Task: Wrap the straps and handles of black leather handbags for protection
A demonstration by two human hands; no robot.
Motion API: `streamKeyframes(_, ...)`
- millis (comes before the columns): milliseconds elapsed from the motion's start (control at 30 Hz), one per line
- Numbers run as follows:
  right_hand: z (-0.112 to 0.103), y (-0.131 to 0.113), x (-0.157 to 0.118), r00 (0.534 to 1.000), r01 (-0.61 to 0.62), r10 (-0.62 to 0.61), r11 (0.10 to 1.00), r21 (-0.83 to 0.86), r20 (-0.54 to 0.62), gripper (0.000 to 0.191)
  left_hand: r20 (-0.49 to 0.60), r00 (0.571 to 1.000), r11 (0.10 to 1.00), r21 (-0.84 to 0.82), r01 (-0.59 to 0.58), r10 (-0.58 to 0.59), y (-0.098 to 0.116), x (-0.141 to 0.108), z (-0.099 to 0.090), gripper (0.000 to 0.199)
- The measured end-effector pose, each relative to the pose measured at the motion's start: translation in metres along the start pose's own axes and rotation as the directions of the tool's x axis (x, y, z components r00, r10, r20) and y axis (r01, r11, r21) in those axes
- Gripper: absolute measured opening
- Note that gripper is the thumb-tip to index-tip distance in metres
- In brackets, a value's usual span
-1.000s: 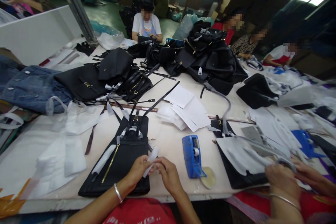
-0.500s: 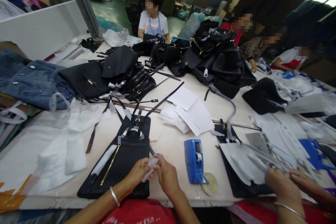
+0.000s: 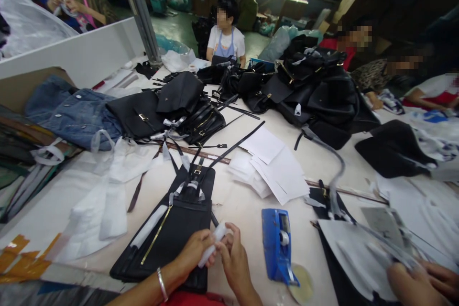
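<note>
A black backpack [image 3: 179,234] with a gold zipper lies flat in front of me, its straps reaching up the table. Over its right lower edge, my left hand [image 3: 199,251] pinches a strip of thin white wrapping [image 3: 212,245], a silver bangle on that wrist. My right hand [image 3: 234,256] grips the same strip from the other side, thumb and fingers bent round it. A dark strap end [image 3: 214,220] shows just above the strip; whether it runs inside the wrapping is hidden. White wrapping [image 3: 148,224] also lies along the backpack's left side.
Right of my hands stands a blue tape dispenser [image 3: 276,244]. White paper sheets [image 3: 279,167] lie beyond. Black bags [image 3: 315,91] are heaped at the back, and white wrapping sheets [image 3: 86,210] lie left. A co-worker's hands [image 3: 412,279] work on another bag at right.
The view has swung left, so things appear shifted right and lower. My hands still hold the white strip, with the right fingers raised and bent differently around it.
</note>
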State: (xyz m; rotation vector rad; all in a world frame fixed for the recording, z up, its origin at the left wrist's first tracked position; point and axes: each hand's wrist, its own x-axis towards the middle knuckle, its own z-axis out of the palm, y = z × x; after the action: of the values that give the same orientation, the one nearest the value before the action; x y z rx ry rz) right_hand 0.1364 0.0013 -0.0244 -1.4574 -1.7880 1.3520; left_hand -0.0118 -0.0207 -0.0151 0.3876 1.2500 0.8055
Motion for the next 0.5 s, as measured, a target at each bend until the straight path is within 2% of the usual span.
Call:
streamKeyframes(100, 0.010, 0.009, 0.002, 0.999, -0.014, 0.015, 1.000, 0.023, -0.047, 0.050, 0.098, 0.993, 0.984, -0.161, 0.078, -0.063, 0.004, -0.001, -0.008, 0.046)
streamKeyframes(200, 0.015, 0.016, 0.009, 1.000, 0.002, -0.002, 1.000, 0.024, -0.017, 0.059, 0.207, 0.970, 0.956, -0.233, 0.176, -0.129, 0.013, -0.002, -0.016, 0.042)
streamKeyframes(367, 0.008, 0.024, 0.030, 0.976, 0.131, -0.116, 0.989, -0.069, 0.187, 0.062, 0.320, 0.915, 0.888, -0.304, 0.344, -0.245, 0.020, -0.001, -0.026, 0.038)
streamKeyframes(500, -0.006, 0.025, 0.045, 0.906, 0.288, -0.223, 0.948, -0.138, 0.361, 0.058, 0.332, 0.904, 0.850, -0.360, 0.385, -0.270, 0.018, 0.004, -0.029, 0.038)
